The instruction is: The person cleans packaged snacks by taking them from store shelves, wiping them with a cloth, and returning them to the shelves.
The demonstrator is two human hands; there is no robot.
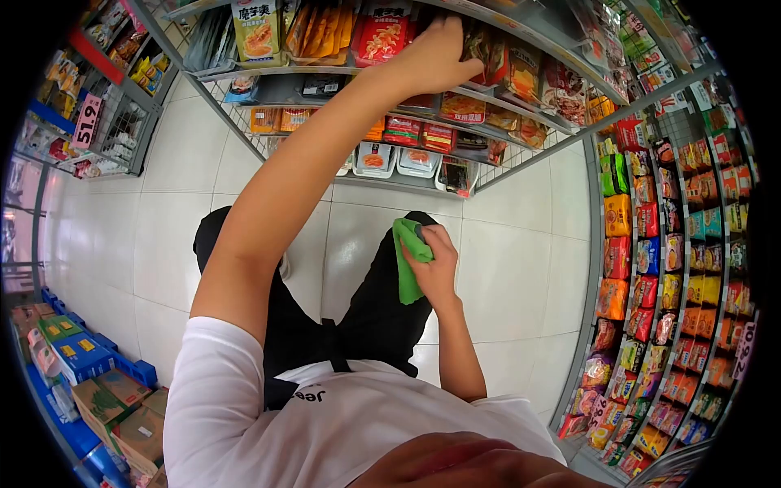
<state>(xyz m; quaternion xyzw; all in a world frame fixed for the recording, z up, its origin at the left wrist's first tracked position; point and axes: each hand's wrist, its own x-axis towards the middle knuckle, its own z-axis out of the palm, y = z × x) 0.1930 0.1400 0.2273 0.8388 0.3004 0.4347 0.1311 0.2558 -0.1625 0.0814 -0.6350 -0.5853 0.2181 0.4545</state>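
Observation:
My left hand (439,58) reaches into the top shelf with its fingers bent down among the snack packets. Thumb and fingers close around a dark snack packet (478,50); the fingertips are partly hidden. Just left of the wrist stands a red packet (382,32). Low in front of my right knee, my right hand (437,264) grips a green cloth (408,264), which hangs below the fingers. Something small and dark shows between the cloth and the fingers.
The wire display rack (496,177) has several tiers of packets and white trays (416,164) at its bottom. Another shelf (594,325) of colourful packets runs along the right. Cardboard boxes (142,431) stand at lower left, with a second rack (122,163) further up.

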